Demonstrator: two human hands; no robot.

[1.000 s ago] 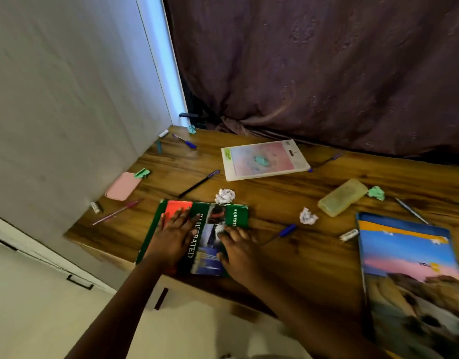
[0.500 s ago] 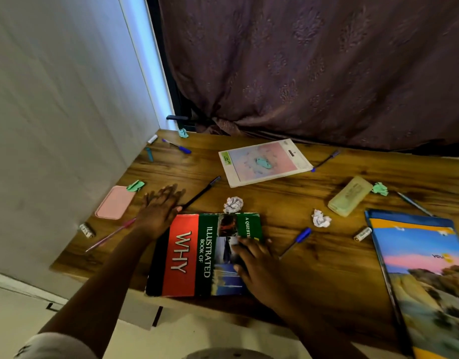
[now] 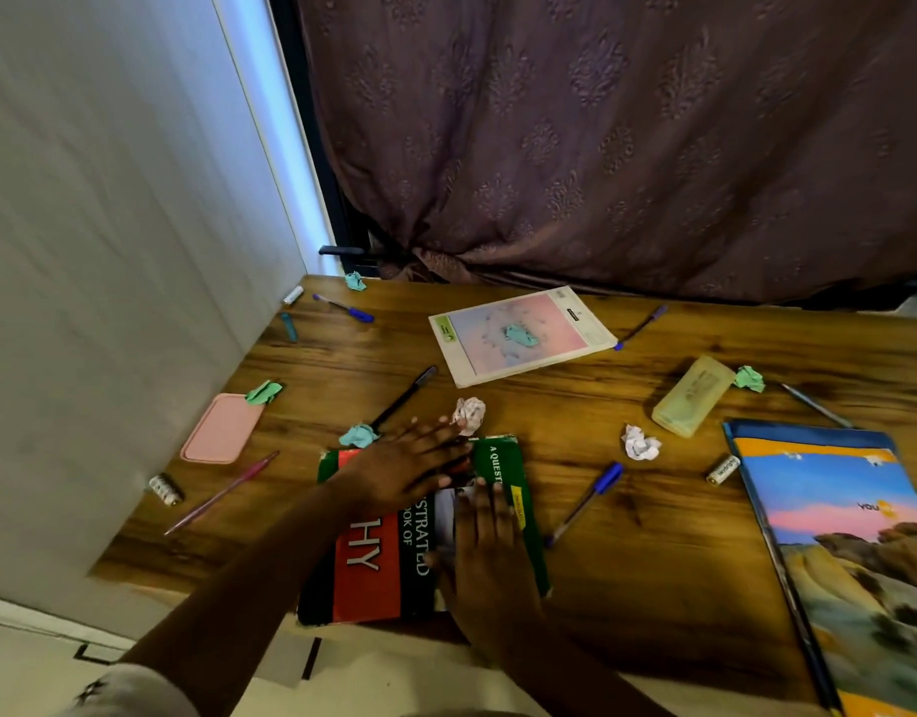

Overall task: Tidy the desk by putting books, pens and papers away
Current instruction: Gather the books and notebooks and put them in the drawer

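Both palms flat, fingers straight: left hand (image 3: 410,468) and right hand (image 3: 490,551) press book (image 3: 373,561) at near edge of desk (image 3: 627,561). No grip; a pull could slide it off.

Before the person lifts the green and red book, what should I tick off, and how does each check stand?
1. Both hands on the book: ok; left hand and right hand lie flat on its cover.
2. Grip round an edge: not ok; fingers straight, none curled under.
3. White paper ball clear of the far edge: cannot tell; it sits right by the left hand.
4. Blue pen clear of the right edge: ok; it lies apart.
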